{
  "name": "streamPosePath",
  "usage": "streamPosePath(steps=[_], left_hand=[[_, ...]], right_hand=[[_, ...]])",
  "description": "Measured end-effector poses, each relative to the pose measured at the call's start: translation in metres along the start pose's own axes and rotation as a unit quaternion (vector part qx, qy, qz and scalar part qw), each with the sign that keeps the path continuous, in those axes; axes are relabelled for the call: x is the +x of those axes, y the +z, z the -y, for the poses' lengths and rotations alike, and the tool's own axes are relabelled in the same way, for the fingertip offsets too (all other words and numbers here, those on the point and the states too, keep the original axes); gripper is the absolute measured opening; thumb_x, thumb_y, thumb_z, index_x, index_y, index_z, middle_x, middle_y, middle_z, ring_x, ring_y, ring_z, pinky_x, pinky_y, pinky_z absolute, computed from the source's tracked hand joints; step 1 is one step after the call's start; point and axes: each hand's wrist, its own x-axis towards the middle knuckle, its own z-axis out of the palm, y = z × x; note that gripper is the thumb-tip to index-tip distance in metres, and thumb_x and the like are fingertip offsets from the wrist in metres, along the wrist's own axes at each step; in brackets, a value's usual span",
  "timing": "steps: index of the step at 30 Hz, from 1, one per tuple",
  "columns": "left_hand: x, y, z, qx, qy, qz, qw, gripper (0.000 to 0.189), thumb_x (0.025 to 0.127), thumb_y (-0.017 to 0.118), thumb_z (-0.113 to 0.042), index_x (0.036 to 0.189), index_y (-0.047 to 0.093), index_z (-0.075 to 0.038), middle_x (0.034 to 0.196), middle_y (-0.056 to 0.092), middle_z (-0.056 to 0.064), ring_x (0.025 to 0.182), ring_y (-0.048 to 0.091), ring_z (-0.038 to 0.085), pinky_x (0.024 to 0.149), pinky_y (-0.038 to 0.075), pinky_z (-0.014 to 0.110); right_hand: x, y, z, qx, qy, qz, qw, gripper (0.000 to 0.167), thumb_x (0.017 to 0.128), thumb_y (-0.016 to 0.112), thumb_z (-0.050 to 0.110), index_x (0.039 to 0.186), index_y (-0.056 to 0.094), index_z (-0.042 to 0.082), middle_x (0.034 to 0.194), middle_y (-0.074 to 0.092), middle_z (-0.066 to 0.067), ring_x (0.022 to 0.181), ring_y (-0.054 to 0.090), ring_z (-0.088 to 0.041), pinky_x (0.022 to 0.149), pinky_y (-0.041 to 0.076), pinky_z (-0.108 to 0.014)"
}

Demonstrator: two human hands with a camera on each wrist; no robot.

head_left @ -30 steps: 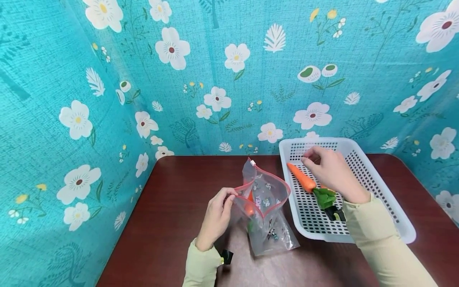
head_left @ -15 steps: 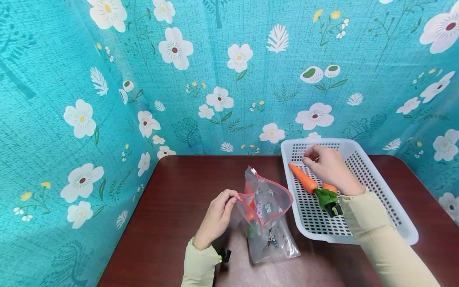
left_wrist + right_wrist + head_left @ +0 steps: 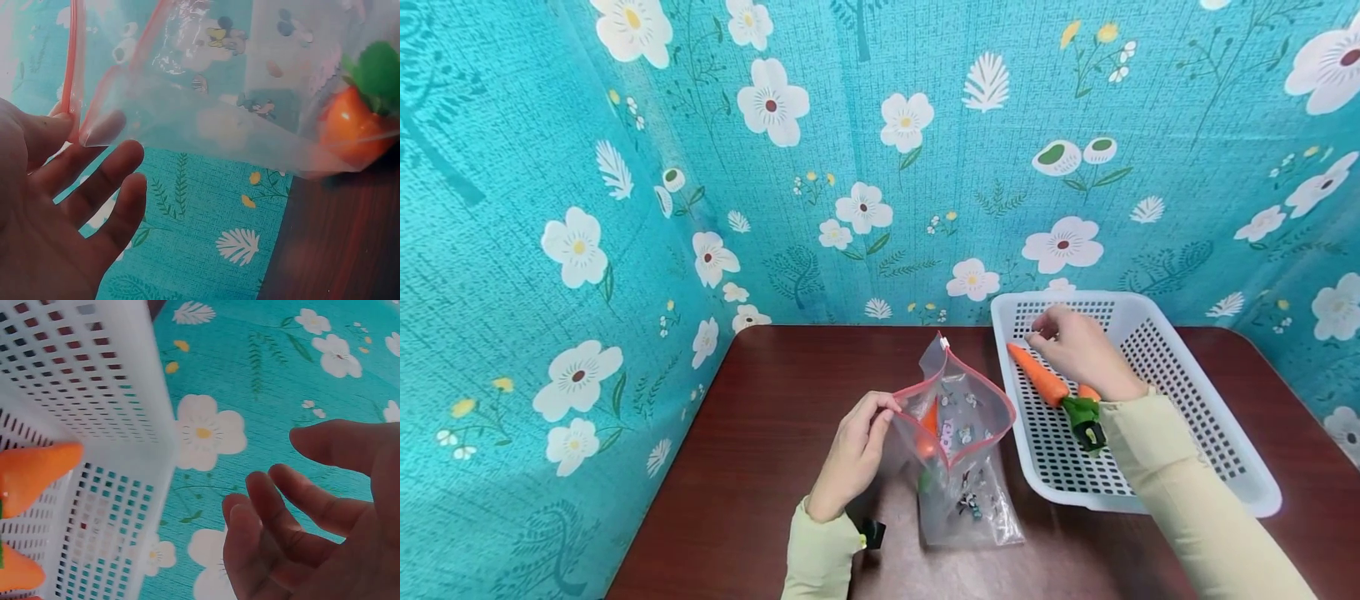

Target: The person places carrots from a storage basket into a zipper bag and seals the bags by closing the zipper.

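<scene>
Nearest, the left hand [image 3: 857, 443] is pinching the red rim of a clear bag [image 3: 973, 508] on the counter [image 3: 760, 467], its film blurring a carrot [image 3: 927, 447] inside. Farther over, a white basket [image 3: 1075, 498] is holding another carrot [image 3: 1039, 375] and an orange piece [image 3: 1088, 392] that's showing only partly beside the sleeve [image 3: 1157, 450]. Over it the right hand [image 3: 1081, 352] is hovering, fingers loosely bent, thumb apart.

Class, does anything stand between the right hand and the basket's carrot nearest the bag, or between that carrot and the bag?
Nothing visible stands between the right hand and that carrot. The side wall of the basket stands between the carrot and the bag, so the carrot would probably need lifting over it. The bag is open.
</scene>
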Motion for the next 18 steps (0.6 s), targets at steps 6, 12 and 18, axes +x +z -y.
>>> streamPosePath(steps=[6,12,18], left_hand=[[0.001,0.0,-0.004,0.005,-0.024,-0.007,0.9997,0.01,0.095,0.053,0.002,0.102,0.059,-0.002,0.107,0.065,0.015,0.086,0.056,0.024,0.071,0.045,0.023],[0.001,0.0,-0.007,0.002,-0.024,-0.007,0.9997,0.011,0.095,0.054,0.002,0.103,0.06,-0.004,0.111,0.065,0.012,0.09,0.058,0.023,0.072,0.046,0.023],[0.001,0.003,-0.002,-0.001,0.013,-0.024,0.9996,0.012,0.097,0.054,-0.007,0.106,0.061,-0.009,0.115,0.066,0.004,0.099,0.062,0.019,0.076,0.051,0.024]], right_hand=[[0.013,0.013,-0.013,-0.004,0.022,0.028,0.9993,0.048,0.095,0.057,0.025,0.129,0.047,-0.007,0.125,0.052,-0.029,0.108,0.052,-0.041,0.085,0.048,-0.053],[0.024,0.026,-0.028,-0.002,0.042,0.045,0.9981,0.053,0.093,0.061,0.022,0.132,0.042,-0.009,0.129,0.047,-0.03,0.112,0.048,-0.042,0.089,0.046,-0.055],[0.033,0.037,-0.039,-0.011,0.073,0.067,0.995,0.056,0.092,0.062,0.019,0.133,0.04,-0.012,0.131,0.046,-0.033,0.106,0.051,-0.042,0.086,0.048,-0.054]])
